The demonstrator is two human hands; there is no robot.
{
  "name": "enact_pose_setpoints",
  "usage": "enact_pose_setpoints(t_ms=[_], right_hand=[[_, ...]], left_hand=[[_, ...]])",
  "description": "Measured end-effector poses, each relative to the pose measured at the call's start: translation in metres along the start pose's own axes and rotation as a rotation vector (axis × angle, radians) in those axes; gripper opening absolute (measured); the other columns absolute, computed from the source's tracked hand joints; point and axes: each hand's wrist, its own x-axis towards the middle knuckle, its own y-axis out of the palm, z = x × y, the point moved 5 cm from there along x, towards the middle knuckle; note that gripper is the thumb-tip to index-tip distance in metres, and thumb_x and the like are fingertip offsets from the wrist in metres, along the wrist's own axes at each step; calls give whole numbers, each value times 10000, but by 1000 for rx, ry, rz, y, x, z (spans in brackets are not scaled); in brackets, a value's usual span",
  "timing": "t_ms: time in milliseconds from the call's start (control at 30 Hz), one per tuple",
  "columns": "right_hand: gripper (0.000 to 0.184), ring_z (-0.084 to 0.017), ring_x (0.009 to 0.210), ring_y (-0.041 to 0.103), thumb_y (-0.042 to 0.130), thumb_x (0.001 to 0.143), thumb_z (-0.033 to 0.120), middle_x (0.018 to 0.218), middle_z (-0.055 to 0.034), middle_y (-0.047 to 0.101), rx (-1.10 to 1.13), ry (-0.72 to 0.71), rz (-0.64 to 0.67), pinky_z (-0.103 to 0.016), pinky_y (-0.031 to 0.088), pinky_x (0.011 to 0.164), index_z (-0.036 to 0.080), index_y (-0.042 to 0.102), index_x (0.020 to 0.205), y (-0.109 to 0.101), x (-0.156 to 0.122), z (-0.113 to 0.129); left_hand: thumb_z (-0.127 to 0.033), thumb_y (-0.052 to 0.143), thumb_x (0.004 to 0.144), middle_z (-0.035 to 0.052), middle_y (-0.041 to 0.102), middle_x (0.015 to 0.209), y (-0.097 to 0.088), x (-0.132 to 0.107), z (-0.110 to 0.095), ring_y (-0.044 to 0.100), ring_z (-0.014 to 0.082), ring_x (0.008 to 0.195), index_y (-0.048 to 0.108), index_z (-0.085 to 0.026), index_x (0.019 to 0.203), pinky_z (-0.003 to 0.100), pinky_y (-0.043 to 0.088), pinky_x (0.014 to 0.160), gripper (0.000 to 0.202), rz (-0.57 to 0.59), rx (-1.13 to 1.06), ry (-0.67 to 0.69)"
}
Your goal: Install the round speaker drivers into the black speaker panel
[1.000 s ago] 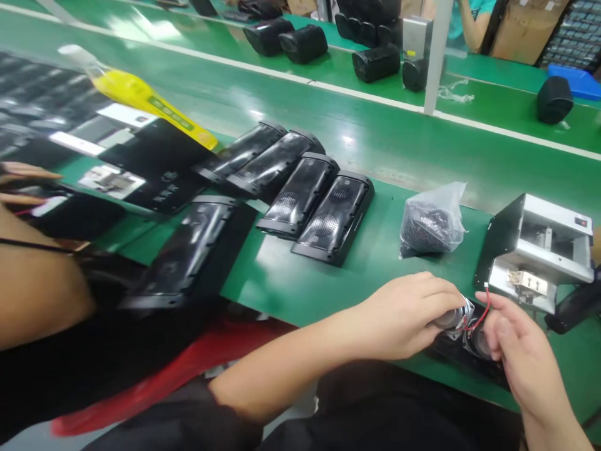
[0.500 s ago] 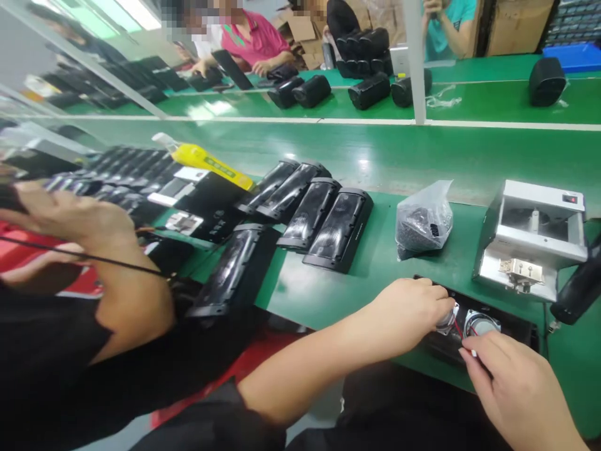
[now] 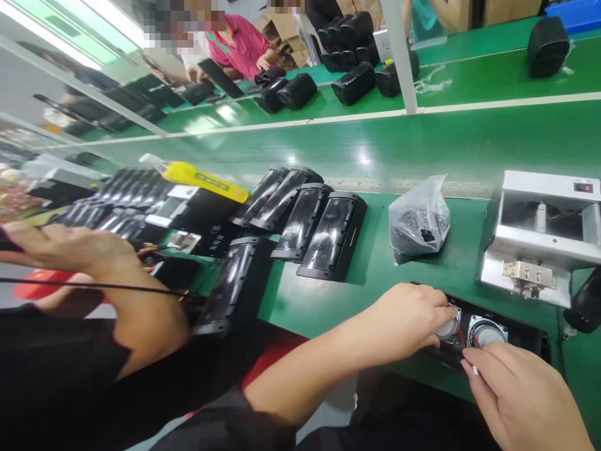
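Note:
My left hand (image 3: pixel 413 316) is closed round a small round speaker driver (image 3: pixel 447 327), holding it over a black speaker housing (image 3: pixel 519 335) at the near edge of the green bench (image 3: pixel 375 263). A second driver (image 3: pixel 487 330) sits in the housing beside it. Thin red wires (image 3: pixel 462 338) run from the drivers to my right hand (image 3: pixel 519 398), which pinches them and a small white connector (image 3: pixel 474 369) just below the housing.
Several black speaker shells (image 3: pixel 310 222) lie in a row mid-bench, another (image 3: pixel 235 285) nearer. A plastic bag of small dark parts (image 3: pixel 419 220) and a metal box machine (image 3: pixel 539 235) stand right. A co-worker's arm (image 3: pixel 107 282) reaches in at left. Black speakers (image 3: pixel 357 81) sit on the far belt.
The camera tilted up and left. My left hand lowered the driver onto the housing, and my right hand dropped below it, still pinching the red wires. The co-worker's hand rose at left.

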Motion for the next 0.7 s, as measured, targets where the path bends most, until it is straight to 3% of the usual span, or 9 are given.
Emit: enact_pose_setpoints(t_ms=[167, 400, 700], right_hand=[[166, -139, 688, 591, 520, 1118, 149, 813, 11, 618, -5, -19, 8, -327, 416, 688, 195, 667, 1056, 1, -1, -3], [162, -153, 714, 633, 522, 1136, 173, 856, 3, 664, -43, -31, -13, -338, 454, 714, 195, 678, 1096, -1, -3, 0], [187, -109, 734, 658, 532, 1168, 240, 889, 13, 697, -21, 63, -48, -275, 487, 724, 197, 690, 1080, -12, -7, -3]], left_hand=[[-359, 945, 898, 69, 812, 1147, -5, 1, -1, 778, 260, 1022, 753, -187, 1253, 366, 564, 729, 439, -20, -23, 51], [-356, 898, 950, 75, 809, 1137, 1, -3, -4, 763, 240, 1011, 736, -206, 1273, 308, 558, 748, 391, -60, 17, 9], [-441, 941, 906, 51, 825, 1236, 6, 0, -2, 779, 231, 1061, 743, -191, 1359, 337, 550, 718, 554, -71, 59, 42]])
